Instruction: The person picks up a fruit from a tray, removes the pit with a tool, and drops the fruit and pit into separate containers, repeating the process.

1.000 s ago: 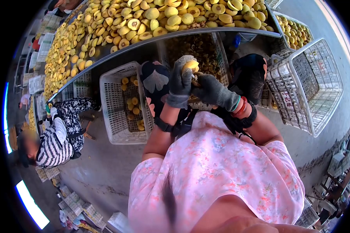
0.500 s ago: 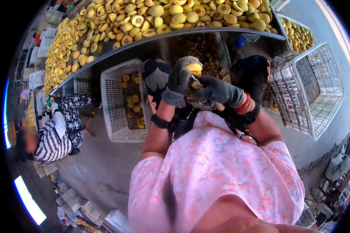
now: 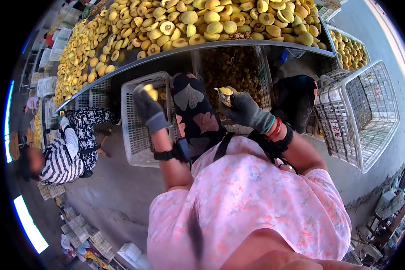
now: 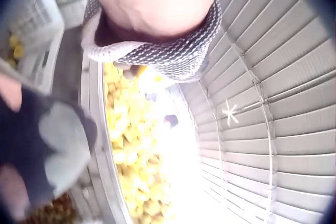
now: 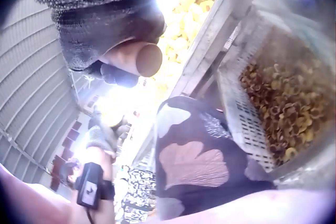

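My gloved left hand [image 3: 147,107] holds a yellow peach piece [image 3: 151,92] at its fingertips, over the white crate [image 3: 127,121] at my left. Motion blurs this hand, and in the left wrist view the glove cuff hides most of it. My gloved right hand [image 3: 248,110] grips a wooden-handled tool [image 5: 149,59], whose round handle end sticks out of the fist in the right wrist view. Another bit of yellow peach [image 3: 225,91] shows at the tool's front, by the fingertips. The tool's working end is mostly hidden.
A metal-edged table [image 3: 184,48] heaped with cut peaches [image 3: 166,29] spans the front. Below it, a crate [image 5: 239,108] holds brownish scraps. An upright white crate [image 3: 360,112] stands at right, near a crate of peaches [image 3: 348,50]. Another person [image 3: 63,157] sits at far left.
Both hands were together over my lap at one peach. The left hand has swung left to the crate with a yellow piece; the right stays near the middle with the tool.
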`<state>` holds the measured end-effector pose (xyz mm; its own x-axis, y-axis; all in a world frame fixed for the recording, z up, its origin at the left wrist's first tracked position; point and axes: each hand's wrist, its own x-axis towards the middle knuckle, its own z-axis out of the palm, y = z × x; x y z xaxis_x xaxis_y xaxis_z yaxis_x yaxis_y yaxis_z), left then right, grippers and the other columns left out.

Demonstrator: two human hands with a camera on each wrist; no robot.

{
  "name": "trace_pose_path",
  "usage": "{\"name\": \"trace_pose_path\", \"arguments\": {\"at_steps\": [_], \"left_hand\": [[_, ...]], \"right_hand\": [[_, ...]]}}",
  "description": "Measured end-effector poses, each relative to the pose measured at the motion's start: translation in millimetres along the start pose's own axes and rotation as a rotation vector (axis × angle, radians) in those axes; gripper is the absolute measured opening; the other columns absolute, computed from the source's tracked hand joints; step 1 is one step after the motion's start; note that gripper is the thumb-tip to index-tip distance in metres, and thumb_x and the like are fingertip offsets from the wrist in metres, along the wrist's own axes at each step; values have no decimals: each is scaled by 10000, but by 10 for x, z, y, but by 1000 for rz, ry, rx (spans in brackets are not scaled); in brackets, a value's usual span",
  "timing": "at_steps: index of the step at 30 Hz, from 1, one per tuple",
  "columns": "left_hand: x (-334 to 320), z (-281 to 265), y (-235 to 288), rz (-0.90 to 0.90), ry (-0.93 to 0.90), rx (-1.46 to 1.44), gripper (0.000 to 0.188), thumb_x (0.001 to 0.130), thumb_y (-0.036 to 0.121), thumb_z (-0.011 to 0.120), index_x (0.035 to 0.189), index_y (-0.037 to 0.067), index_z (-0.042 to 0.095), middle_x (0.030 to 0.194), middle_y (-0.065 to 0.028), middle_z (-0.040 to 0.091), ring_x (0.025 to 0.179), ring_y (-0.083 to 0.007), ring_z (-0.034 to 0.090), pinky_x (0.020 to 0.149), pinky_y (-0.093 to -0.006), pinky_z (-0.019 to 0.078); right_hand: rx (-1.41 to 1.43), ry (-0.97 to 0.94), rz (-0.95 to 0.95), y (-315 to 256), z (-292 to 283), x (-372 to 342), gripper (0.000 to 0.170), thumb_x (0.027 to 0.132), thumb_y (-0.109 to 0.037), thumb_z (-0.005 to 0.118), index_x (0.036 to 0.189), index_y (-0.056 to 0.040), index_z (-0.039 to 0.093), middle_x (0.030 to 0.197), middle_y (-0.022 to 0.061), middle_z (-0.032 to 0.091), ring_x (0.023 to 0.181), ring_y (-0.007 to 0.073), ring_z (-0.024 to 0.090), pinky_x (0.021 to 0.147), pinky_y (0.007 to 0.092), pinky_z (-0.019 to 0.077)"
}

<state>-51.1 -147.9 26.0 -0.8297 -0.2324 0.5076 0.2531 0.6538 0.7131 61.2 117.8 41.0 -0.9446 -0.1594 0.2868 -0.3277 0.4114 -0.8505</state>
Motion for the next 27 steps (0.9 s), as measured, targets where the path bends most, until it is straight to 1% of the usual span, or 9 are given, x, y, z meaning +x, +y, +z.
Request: {"name": "trace_pose_path", "arguments": {"at_steps": [2, 4, 5, 7, 11, 17, 21, 25, 27], "left_hand": [[169, -215, -426, 111, 108, 622, 502, 930, 456, 437, 1063, -6, 586, 1100, -225, 586, 1012, -371, 566, 906, -416, 429], [261, -133, -382, 117, 67, 590, 471, 917, 421, 475, 1091, 1, 596, 1127, -215, 592, 1040, -358, 563, 921, -414, 424], [325, -56, -347, 120, 47, 574, 458, 910, 404, 493, 1105, 5, 601, 1140, -209, 595, 1054, -351, 561, 928, -413, 421], [390, 296, -13, 209, -95, 264, 455, 880, 399, 549, 1100, 5, 603, 1148, -207, 594, 1071, -348, 559, 931, -408, 421], [479, 1303, 347, 266, -333, 139, 510, 825, 426, 616, 1134, 20, 586, 1157, -189, 596, 1089, -344, 550, 951, -403, 414], [665, 2674, 423, 432, -659, 324, 632, 812, 421, 631, 1322, 104, 436, 1269, -188, 521, 1159, -346, 503, 982, -423, 405], [752, 2876, 410, 412, -723, 469, 546, 843, 381, 604, 1286, 96, 461, 1253, -189, 533, 1140, -347, 516, 962, -422, 415], [691, 2597, 355, 282, -484, -163, 381, 865, 309, 554, 1185, 108, 510, 1137, -180, 595, 1061, -376, 550, 897, -425, 439], [606, 2250, 531, 88, -575, -347, 369, 854, 275, 567, 1157, 66, 542, 1103, -176, 609, 1009, -323, 586, 868, -374, 456]], "right_hand": [[82, -157, 372, 424, 103, 42, 231, 857, -185, 600, 990, 5, 599, 767, 151, 628, 619, 271, 582, 603, 369, 480], [441, -209, 870, 635, 134, 141, 230, 864, -206, 603, 951, 7, 597, 710, 105, 606, 565, 213, 563, 548, 362, 467], [235, -189, 800, 771, 186, 162, 232, 864, -213, 610, 905, 13, 578, 668, 53, 559, 548, 141, 526, 495, 340, 441], [307, -185, 801, 750, 170, 201, 230, 861, -211, 612, 893, 14, 576, 666, 52, 563, 544, 133, 519, 489, 331, 434], [319, -133, 808, 707, 126, 176, 227, 853, -204, 612, 886, 18, 576, 657, 69, 566, 550, 131, 518, 489, 329, 431], [200, -109, 682, 869, 64, -44, 233, 841, -191, 623, 899, 28, 571, 596, 82, 539, 508, 152, 538, 470, 334, 434], [225, -123, 736, 754, -73, -75, 229, 831, -202, 641, 903, 2, 566, 608, 44, 540, 533, 126, 529, 489, 320, 430], [176, -39, 674, 832, -49, -126, 208, 801, -162, 651, 918, -17, 557, 640, 44, 545, 570, 139, 525, 537, 321, 442], [31, 29, 461, 847, -95, -120, 287, 788, -230, 659, 914, 4, 553, 669, 163, 577, 644, 312, 581, 574, 397, 456]]}}
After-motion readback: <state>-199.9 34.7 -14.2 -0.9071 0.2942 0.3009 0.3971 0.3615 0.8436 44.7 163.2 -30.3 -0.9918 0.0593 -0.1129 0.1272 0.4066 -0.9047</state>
